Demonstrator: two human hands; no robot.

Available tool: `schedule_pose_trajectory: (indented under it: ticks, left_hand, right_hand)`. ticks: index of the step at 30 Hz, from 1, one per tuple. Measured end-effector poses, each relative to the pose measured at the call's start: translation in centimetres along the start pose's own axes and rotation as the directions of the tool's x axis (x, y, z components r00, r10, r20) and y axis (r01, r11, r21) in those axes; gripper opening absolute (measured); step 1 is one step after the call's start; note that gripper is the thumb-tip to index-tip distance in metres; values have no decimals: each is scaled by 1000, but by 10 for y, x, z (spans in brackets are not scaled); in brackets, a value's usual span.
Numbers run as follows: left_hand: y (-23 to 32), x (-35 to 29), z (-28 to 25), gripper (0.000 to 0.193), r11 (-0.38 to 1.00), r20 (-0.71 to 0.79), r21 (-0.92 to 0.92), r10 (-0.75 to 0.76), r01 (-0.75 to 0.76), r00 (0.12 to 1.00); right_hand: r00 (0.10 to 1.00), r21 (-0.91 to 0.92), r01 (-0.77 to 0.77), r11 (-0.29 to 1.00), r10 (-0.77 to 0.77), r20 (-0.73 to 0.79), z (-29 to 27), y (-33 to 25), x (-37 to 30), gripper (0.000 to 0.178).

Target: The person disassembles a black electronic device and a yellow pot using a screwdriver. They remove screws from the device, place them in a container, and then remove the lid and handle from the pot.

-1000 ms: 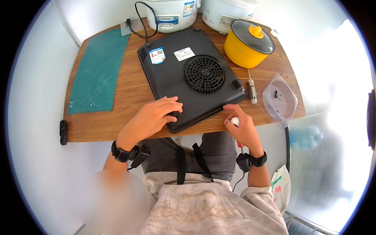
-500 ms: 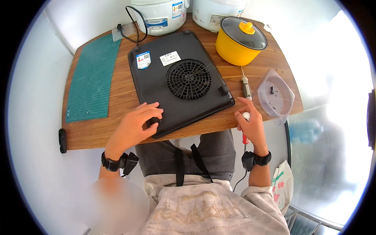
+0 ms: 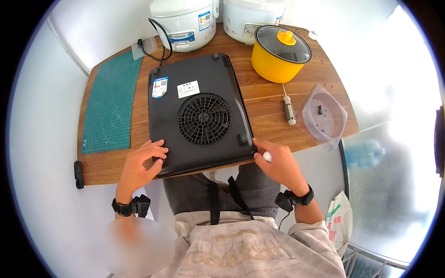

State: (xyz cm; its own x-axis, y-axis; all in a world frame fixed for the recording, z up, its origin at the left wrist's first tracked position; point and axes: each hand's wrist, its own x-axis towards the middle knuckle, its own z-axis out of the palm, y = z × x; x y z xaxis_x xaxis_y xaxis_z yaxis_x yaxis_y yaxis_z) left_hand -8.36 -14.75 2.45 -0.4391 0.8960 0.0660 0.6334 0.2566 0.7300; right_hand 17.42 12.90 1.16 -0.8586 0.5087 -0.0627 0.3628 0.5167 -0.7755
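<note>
A black induction cooker lies upside down on the table, its round fan grille and rubber feet facing up. At its near left corner, my left hand has the fingers and thumb curled round a foot. My right hand touches the near right corner with its fingertips. It also holds a tool whose white rounded end shows beside the thumb; the rest is hidden in the palm. To the right, a grey-handled screwdriver rests on the wood, its shaft pointing at the yellow pot.
A clear plastic tray with small dark parts and screws is at the right edge. On the left lies a green cutting mat. Two white rice cookers stand at the back, near the black power cord.
The induction cooker has been turned straighter and pulled nearer me. My right hand has moved left from beside the screwdriver to the cooker's corner, keeping the white-ended tool. My left hand stays on its corner.
</note>
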Motion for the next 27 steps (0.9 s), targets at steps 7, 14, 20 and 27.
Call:
schedule_pose_trajectory:
  ticks: [7,14,20,27]
  left_hand:
    - [-7,-16,-2,23,984,-137,-62,-173,166,975]
    - [-27,-58,9,28,903,-502,-37,-387,428,773]
    - [-31,-108,10,41,485,-194,-716,-829,502,525]
    - [6,-98,56,63,317,201,-731,-747,605,634]
  right_hand:
    - [981,88,109,990,-121,153,-5,-5,-2,28]
    - [861,287,182,940,-293,415,0,1,-4,37]
    - [875,337,78,938,-226,428,-5,11,9,71]
    - [866,298,182,937,-296,402,7,-2,32,84]
